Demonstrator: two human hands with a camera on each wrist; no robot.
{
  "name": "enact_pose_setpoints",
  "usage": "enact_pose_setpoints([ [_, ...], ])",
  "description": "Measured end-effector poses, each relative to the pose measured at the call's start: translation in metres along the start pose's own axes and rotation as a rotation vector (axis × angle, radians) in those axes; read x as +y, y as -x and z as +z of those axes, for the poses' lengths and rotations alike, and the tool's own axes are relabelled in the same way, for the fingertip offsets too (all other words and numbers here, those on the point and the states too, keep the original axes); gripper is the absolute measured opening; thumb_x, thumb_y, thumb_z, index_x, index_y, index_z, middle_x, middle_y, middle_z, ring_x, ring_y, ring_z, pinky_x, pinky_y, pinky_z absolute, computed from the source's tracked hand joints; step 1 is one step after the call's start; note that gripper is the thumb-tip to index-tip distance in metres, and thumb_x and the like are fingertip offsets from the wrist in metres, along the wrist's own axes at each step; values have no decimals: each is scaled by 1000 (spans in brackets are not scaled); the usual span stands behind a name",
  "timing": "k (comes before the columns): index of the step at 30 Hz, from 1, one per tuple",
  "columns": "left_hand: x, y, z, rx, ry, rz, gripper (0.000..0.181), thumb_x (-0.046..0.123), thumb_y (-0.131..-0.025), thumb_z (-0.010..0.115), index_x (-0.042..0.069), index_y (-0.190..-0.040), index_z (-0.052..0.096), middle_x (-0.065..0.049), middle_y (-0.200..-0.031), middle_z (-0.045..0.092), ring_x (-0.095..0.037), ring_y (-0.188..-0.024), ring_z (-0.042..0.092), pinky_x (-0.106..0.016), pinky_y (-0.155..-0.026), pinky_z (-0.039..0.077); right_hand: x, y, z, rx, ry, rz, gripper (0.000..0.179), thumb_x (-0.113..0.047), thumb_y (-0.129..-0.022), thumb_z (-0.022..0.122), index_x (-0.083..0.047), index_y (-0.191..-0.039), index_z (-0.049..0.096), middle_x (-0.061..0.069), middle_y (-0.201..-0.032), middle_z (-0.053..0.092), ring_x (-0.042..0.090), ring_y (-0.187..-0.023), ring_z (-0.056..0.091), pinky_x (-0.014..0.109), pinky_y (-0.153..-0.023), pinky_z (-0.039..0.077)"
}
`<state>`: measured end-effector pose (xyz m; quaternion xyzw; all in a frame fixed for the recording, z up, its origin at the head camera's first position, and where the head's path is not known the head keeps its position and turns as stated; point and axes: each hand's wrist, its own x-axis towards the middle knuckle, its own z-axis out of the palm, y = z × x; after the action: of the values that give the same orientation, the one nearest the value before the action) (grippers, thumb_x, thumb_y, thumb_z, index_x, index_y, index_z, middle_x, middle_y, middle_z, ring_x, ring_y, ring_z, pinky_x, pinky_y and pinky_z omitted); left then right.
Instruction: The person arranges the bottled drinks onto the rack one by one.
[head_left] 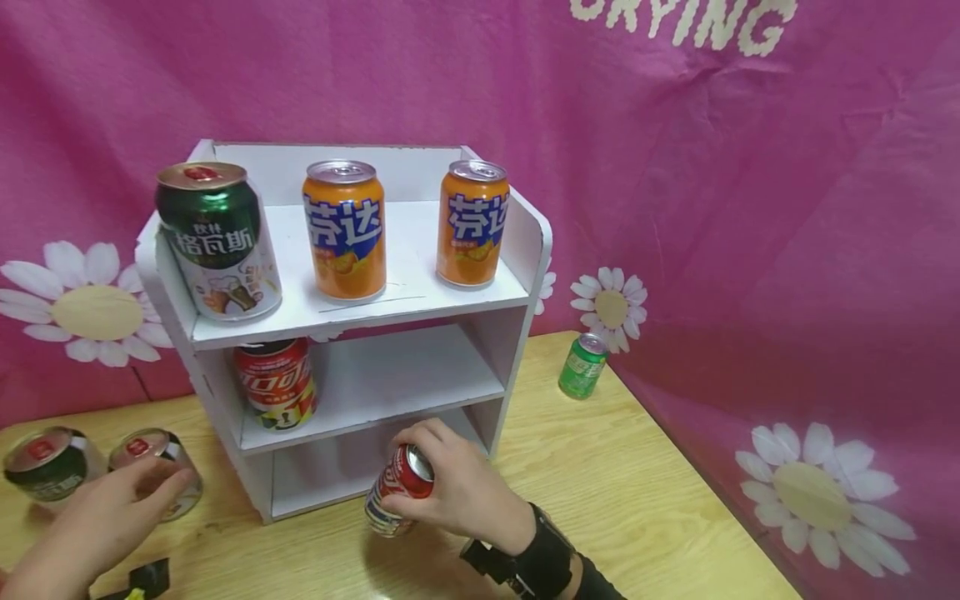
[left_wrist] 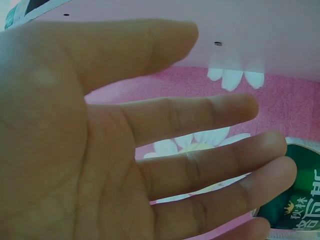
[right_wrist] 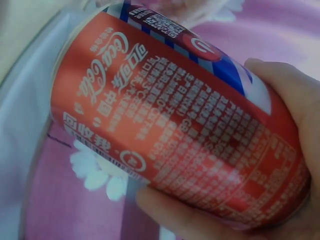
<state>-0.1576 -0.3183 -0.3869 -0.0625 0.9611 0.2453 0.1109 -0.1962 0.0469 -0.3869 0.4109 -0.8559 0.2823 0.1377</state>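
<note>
My right hand [head_left: 468, 483] grips a red Coca-Cola can [head_left: 400, 492], tilted, in front of the bottom shelf of a white rack [head_left: 517, 367]. In the right wrist view the can [right_wrist: 165, 130] fills most of the picture, with fingers and thumb on both sides of it. My left hand [head_left: 112, 517] is at the lower left, beside a green-and-white kvass can [head_left: 183, 492] on the table. The left wrist view shows that hand [left_wrist: 110, 150] with fingers extended and nothing in the palm; part of a green can [left_wrist: 287, 195] is past its fingertips.
On the rack's top shelf stand a kvass can [head_left: 221, 250] and two orange Fanta cans [head_left: 345, 242]. A red can [head_left: 277, 387] stands on the middle shelf's left. Another kvass can [head_left: 52, 471] is at far left. A small green can [head_left: 582, 367] stands right of the rack.
</note>
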Motion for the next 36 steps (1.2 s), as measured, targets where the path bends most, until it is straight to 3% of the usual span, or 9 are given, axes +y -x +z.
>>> enact_pose_setpoints([
  [9, 5, -1, 1, -33, -2, -25, 77, 61, -94, 38, -10, -121, 53, -35, -113, 55, -50, -99, 54, -58, -73, 47, 1, -8, -26, 103, 8, 44, 58, -38, -70, 83, -10, -115, 59, 0, -108, 58, 8, -82, 59, 13, -67, 49],
  [18, 4, 2, -2, -19, 12, 3, 76, 63, -94, 35, -5, -122, 55, -39, -126, 44, -51, -101, 53, -57, -72, 47, -1, -35, -47, 198, -17, -15, 59, -31, -70, 85, -7, -117, 59, 3, -111, 57, 11, -91, 57, 17, -69, 52],
  [27, 3, 2, -1, -24, 3, -19, 77, 64, -93, 36, -4, -123, 55, -39, -131, 38, -55, -105, 48, -61, -76, 44, 0, -60, -49, 236, 53, 19, 67, -34, -70, 85, -6, -125, 57, 8, -107, 56, 15, -89, 57, 20, -67, 53],
  [31, 3, 1, -1, -15, -5, -17, 75, 63, -93, 37, -4, -122, 55, -39, -130, 39, -55, -106, 47, -63, -77, 43, -2, -70, -47, 243, 122, 70, 66, -39, -71, 83, -4, -120, 57, 7, -100, 57, 14, -84, 56, 21, -65, 52],
  [36, 2, 3, -2, -16, 20, 1, 77, 63, -93, 36, -5, -122, 55, -36, -120, 52, -50, -101, 54, -57, -73, 47, -4, -82, -43, 242, 198, 130, 56, -45, -73, 80, -6, -107, 60, 4, -84, 55, 13, -73, 52, 20, -57, 45],
])
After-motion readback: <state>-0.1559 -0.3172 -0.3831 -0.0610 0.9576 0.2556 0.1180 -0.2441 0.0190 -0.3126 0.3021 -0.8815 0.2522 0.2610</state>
